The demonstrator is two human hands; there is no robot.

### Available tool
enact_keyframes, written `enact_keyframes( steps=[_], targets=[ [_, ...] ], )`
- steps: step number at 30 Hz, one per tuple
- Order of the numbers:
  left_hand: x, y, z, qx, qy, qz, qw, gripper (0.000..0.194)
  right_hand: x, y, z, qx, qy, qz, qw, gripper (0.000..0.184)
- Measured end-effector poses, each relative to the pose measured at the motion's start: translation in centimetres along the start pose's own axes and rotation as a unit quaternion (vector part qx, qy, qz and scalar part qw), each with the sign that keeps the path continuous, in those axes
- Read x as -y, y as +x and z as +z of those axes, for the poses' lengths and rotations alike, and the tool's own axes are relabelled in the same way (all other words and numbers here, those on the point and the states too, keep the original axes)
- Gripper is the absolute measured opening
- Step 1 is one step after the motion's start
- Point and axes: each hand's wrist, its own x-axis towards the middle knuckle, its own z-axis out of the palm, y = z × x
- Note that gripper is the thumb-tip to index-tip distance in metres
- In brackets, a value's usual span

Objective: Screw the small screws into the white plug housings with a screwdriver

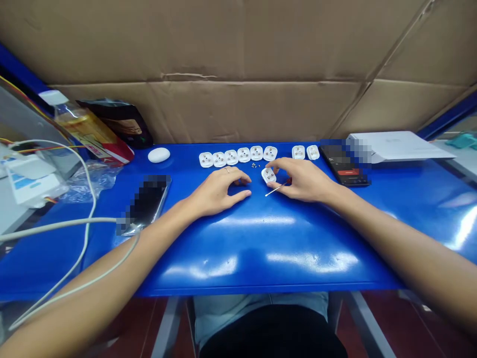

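My right hand (303, 180) rests on the blue table (261, 243) with a thin screwdriver (275, 189) held in its curled fingers, and its fingertips touch a white plug piece (268, 175). My left hand (219, 190) lies beside it, fingers curled down on the table, with nothing visible in them. A row of several white plug pieces (238, 156) lies just beyond both hands, with two more (305, 152) to the right. A few tiny screws (255, 165) lie between the row and my hands.
A phone (147, 203) with a white cable (74, 226) lies at left, another phone (345, 161) at right. A white oval case (159, 154), snack bags (108, 129), a white box (398, 145) and a cardboard wall (238, 74) stand behind.
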Motion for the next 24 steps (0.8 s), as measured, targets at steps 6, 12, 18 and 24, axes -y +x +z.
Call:
enact_keyframes(
  steps=[6,12,18,24],
  targets=[
    [-0.1,0.0,-0.1,0.008,-0.002,-0.003,1.0,0.024,-0.9,-0.1,-0.6,-0.009,-0.042,-0.025,0.999,0.058],
    [-0.1,0.0,-0.1,0.013,-0.003,-0.004,1.0,0.023,-1.5,0.0,-0.2,-0.009,-0.034,-0.026,0.999,0.038],
    [-0.2,0.0,-0.2,0.019,-0.003,-0.005,1.0,0.023,-2.3,0.1,-0.7,-0.012,0.03,-0.01,0.999,0.053],
    [0.0,0.0,-0.2,0.026,0.004,-0.003,1.0,0.023,-3.3,0.1,-1.7,0.007,0.167,0.046,0.985,0.038]
  ],
)
